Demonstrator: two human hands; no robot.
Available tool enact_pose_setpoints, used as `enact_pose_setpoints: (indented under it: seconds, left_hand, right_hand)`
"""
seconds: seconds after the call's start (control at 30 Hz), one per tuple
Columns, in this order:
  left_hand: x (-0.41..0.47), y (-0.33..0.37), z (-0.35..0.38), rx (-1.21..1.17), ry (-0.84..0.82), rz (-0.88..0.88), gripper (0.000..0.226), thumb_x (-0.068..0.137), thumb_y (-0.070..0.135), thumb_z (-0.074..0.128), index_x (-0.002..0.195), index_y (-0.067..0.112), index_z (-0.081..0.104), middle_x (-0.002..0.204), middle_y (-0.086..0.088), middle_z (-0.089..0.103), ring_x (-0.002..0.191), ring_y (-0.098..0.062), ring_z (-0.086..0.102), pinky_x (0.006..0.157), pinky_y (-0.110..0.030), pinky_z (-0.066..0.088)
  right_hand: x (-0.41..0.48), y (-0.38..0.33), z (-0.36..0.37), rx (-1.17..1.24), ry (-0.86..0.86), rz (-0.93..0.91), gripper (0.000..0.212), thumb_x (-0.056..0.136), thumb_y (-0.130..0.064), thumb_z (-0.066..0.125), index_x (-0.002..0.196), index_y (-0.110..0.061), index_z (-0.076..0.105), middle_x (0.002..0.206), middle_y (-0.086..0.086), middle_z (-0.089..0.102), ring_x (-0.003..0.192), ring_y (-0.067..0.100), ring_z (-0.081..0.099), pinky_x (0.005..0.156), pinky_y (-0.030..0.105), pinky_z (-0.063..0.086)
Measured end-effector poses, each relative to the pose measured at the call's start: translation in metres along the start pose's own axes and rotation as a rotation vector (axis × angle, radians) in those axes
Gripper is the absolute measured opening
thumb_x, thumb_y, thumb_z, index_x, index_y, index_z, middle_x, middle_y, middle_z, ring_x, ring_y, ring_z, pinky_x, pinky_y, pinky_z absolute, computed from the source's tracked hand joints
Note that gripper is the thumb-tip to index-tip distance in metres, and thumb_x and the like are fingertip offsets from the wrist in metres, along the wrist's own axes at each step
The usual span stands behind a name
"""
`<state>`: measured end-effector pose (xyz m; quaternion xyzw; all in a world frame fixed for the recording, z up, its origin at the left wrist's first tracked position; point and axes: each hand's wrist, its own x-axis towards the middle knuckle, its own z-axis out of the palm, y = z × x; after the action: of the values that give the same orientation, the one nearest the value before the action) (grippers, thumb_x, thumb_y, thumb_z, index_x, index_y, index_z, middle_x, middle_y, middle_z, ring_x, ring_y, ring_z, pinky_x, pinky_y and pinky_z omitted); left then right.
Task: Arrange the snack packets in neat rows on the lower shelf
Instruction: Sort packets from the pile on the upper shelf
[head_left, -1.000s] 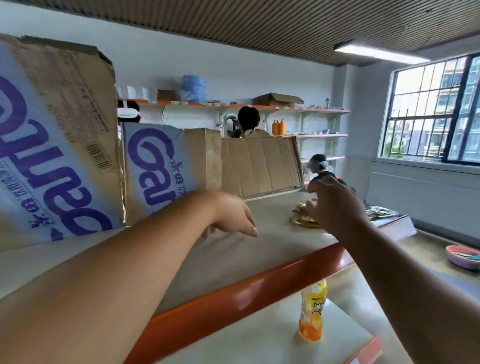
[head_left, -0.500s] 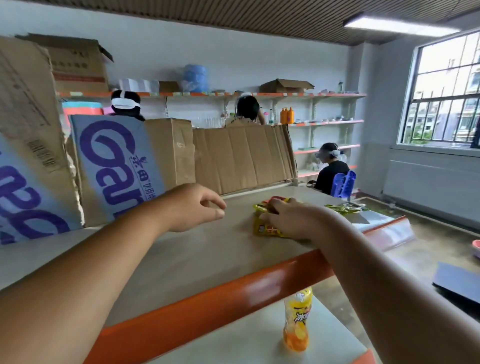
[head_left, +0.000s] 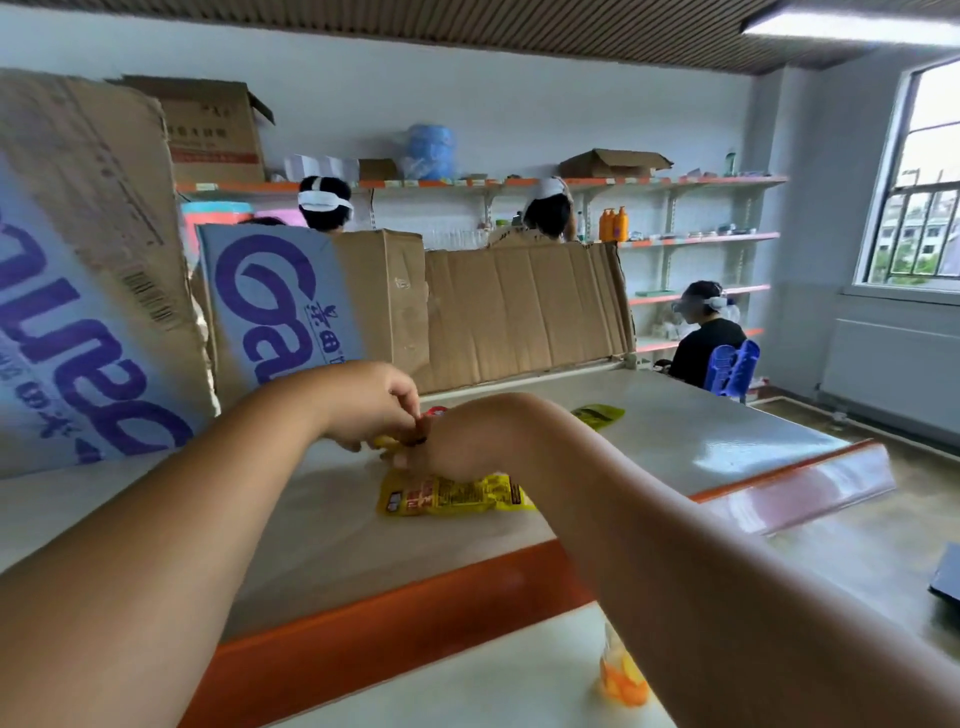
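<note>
A yellow snack packet lies flat on the grey upper shelf, just under my right wrist. My right hand is bent inward above it, and its fingers curl round a second yellow and red packet, which is mostly hidden between my hands. My left hand meets it from the left and pinches that same packet with curled fingertips. A green packet lies further back on the shelf, to the right. The lower shelf shows below the orange edge.
An orange drink bottle stands on the lower shelf. Flattened cardboard boxes wall off the back and left of the upper shelf. A clear price strip hangs off the shelf's right end. A seated person and wall shelves lie beyond.
My right hand has dragged the packets leftward along the shelf and left one yellow packet lying flat. My left hand moved right to meet it, and both hands now hold one packet together.
</note>
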<state>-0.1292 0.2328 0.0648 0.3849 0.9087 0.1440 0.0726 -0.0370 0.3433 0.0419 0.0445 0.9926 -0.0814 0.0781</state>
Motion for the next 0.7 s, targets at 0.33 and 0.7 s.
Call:
enact_pose_setpoints:
  seconds: [0.33, 0.7]
  left_hand:
    - [0.003, -0.021, -0.009, -0.457, 0.435, -0.083, 0.02, 0.091, 0.013, 0.062, 0.091, 0.031, 0.07, 0.101, -0.001, 0.069, 0.093, -0.021, 0.065, 0.07, -0.031, 0.053]
    - [-0.012, -0.014, -0.012, -0.085, 0.039, -0.063, 0.027, 0.087, 0.01, 0.066, 0.102, 0.032, 0.072, 0.097, 0.0, 0.068, 0.086, -0.016, 0.066, 0.068, -0.028, 0.059]
  right_hand:
    - [0.004, 0.041, -0.01, 0.304, 0.437, 0.064, 0.037, 0.094, -0.044, 0.065, 0.119, -0.017, 0.067, 0.119, 0.007, 0.068, 0.1, 0.024, 0.066, 0.085, 0.036, 0.054]
    - [-0.008, 0.032, -0.006, 0.203, 0.214, -0.002, 0.026, 0.088, -0.037, 0.068, 0.114, -0.039, 0.071, 0.114, -0.007, 0.065, 0.096, 0.013, 0.064, 0.081, 0.03, 0.054]
